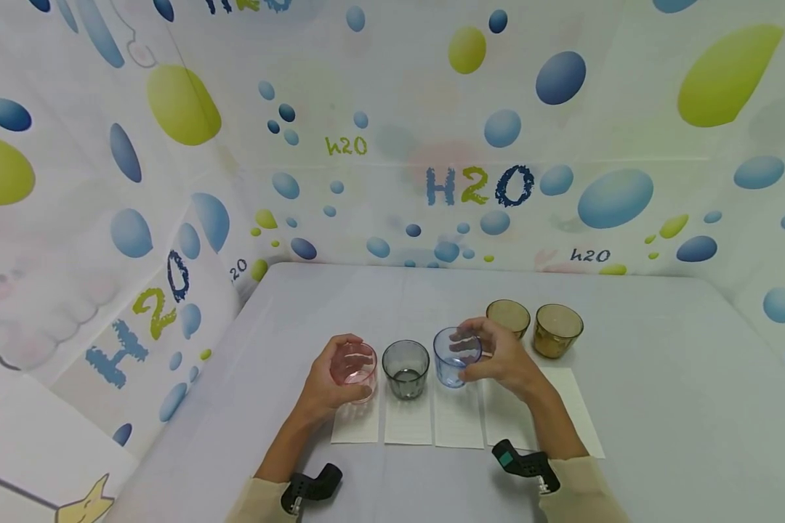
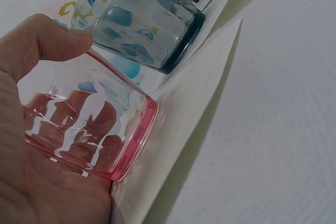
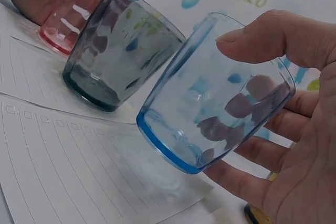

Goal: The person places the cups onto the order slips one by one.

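My left hand (image 1: 322,385) holds a pink-tinted clear glass (image 2: 131,145), fingers around its far side and thumb near the rim. My right hand (image 1: 510,363) grips a blue-tinted glass (image 3: 184,103) from the right, its fingers visible through the wall. Between the two stands a smoky grey glass (image 1: 405,374), upright on a strip of white paper (image 1: 408,428) and untouched by either hand. All three glasses look empty and form a row. The blue glass overlaps its paper strip (image 1: 459,428) in the head view.
Two amber glasses, one nearer (image 1: 558,332) and one partly behind my right hand (image 1: 506,314), stand at the back right. More paper strips (image 1: 572,407) lie under my right forearm. A patterned sheet (image 1: 392,145) backs the white table (image 1: 661,407).
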`<state>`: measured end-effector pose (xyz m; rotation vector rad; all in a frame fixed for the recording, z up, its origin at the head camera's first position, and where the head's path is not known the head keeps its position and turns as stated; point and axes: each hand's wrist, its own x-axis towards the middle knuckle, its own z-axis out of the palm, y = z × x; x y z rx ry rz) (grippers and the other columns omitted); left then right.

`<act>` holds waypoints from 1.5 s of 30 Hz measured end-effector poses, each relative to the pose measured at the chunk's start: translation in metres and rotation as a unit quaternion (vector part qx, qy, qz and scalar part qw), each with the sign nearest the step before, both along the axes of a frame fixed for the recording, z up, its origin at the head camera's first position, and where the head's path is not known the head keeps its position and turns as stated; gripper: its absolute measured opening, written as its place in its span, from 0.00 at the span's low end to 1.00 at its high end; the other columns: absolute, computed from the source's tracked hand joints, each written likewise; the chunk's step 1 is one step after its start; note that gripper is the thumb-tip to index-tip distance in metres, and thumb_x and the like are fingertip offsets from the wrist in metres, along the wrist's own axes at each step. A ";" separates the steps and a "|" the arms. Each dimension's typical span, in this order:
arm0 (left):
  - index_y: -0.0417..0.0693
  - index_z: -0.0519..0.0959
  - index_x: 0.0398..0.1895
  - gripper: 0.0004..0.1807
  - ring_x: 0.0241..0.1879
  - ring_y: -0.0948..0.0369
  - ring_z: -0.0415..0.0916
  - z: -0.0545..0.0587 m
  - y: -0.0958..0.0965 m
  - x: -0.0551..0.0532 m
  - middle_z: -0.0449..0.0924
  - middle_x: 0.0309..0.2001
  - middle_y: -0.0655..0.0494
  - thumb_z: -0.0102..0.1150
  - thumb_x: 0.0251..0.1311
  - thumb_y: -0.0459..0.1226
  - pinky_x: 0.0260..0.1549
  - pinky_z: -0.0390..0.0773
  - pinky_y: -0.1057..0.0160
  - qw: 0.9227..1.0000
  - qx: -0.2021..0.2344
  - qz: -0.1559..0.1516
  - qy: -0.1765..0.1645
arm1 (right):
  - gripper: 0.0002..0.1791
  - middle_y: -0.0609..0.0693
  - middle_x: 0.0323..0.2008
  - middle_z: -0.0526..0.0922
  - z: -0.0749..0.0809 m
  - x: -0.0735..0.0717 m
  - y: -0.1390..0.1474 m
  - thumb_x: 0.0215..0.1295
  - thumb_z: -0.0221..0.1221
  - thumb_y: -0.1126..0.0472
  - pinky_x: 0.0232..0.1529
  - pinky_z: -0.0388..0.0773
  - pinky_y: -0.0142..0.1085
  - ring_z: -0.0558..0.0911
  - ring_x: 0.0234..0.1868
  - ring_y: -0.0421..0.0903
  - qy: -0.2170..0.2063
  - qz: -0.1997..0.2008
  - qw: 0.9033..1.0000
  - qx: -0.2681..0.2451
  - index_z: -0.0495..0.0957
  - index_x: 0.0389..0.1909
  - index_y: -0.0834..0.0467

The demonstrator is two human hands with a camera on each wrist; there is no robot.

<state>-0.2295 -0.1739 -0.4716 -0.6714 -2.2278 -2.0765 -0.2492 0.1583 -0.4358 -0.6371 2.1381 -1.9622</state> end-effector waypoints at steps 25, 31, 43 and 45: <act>0.33 0.63 0.66 0.44 0.60 0.41 0.75 0.000 0.000 0.001 0.76 0.58 0.37 0.70 0.41 0.21 0.59 0.78 0.58 1.000 -0.003 0.005 -0.007 | 0.40 0.70 0.58 0.78 -0.006 0.000 0.005 0.40 0.72 0.71 0.55 0.81 0.46 0.78 0.59 0.65 -0.024 0.017 0.999 0.035 0.70 0.59 0.68; 0.38 0.65 0.65 0.42 0.59 0.45 0.76 0.000 0.000 0.001 0.77 0.58 0.39 0.69 0.41 0.20 0.58 0.79 0.57 1.000 -0.014 0.015 -0.013 | 0.41 0.68 0.59 0.78 -0.008 -0.001 0.007 0.38 0.71 0.73 0.55 0.81 0.45 0.77 0.60 0.65 -0.029 0.026 0.998 0.040 0.69 0.59 0.69; 0.37 0.64 0.66 0.43 0.60 0.46 0.76 0.000 0.001 0.001 0.77 0.59 0.40 0.69 0.42 0.21 0.58 0.78 0.59 1.000 -0.011 0.016 -0.021 | 0.41 0.71 0.60 0.74 -0.008 -0.001 0.007 0.38 0.70 0.73 0.55 0.80 0.47 0.77 0.61 0.64 -0.041 0.038 0.998 0.040 0.67 0.59 0.68; 0.38 0.65 0.66 0.43 0.59 0.46 0.76 0.000 0.001 0.001 0.77 0.59 0.40 0.69 0.42 0.21 0.58 0.78 0.59 1.000 -0.009 0.015 -0.021 | 0.41 0.71 0.60 0.74 -0.008 -0.001 0.008 0.38 0.70 0.73 0.55 0.79 0.46 0.77 0.61 0.64 -0.041 0.037 0.998 0.042 0.67 0.59 0.68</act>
